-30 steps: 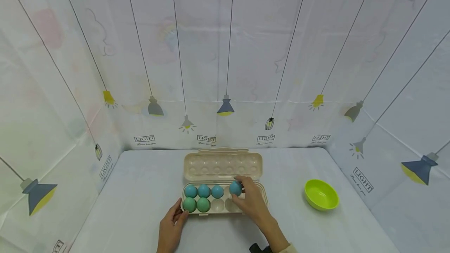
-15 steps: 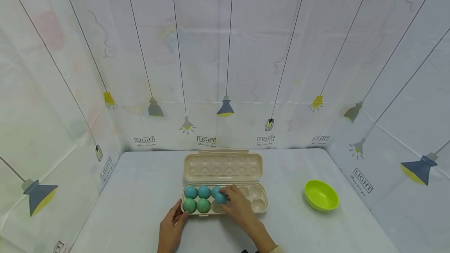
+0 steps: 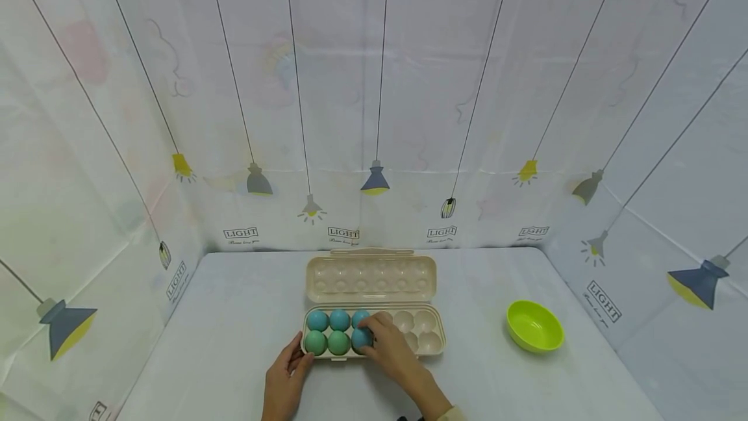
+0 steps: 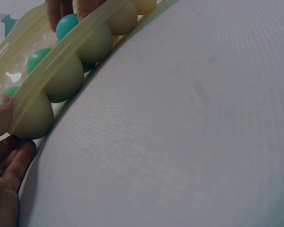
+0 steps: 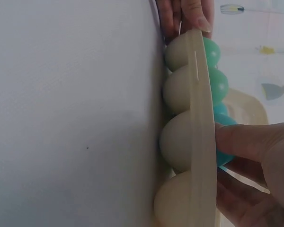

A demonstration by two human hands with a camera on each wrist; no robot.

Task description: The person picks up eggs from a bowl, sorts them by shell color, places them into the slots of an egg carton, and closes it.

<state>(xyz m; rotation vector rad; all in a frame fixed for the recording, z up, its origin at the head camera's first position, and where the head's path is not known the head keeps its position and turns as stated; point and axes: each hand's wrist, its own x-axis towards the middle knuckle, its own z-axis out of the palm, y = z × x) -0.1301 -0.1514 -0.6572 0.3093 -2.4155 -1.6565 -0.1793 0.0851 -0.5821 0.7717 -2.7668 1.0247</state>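
Observation:
An open beige egg carton (image 3: 438,336) lies on the table, its lid (image 3: 371,278) folded back. My left hand (image 3: 286,375) grips the carton's left front corner; in the left wrist view the thumb (image 4: 2,113) lies on the rim and the fingers below. Blue balls (image 3: 318,320) fill the first three cups of the back row. Two green balls (image 3: 315,343) sit in front of them. With thumb and fingers, my right hand (image 3: 394,353) holds another blue ball (image 3: 361,338) in the third front cup, partly hiding it.
Right of the carton stands a lime-green bowl (image 3: 534,325) on the white-covered table (image 3: 234,317). Curtains printed with hanging lamps (image 3: 374,115) enclose the table at the back and both sides. Cups at the carton's right end (image 3: 425,322) hold nothing.
My right hand has carried the blue ball from above the back row's right part leftward and forward, down into the third front cup. The left hand stays on the carton.

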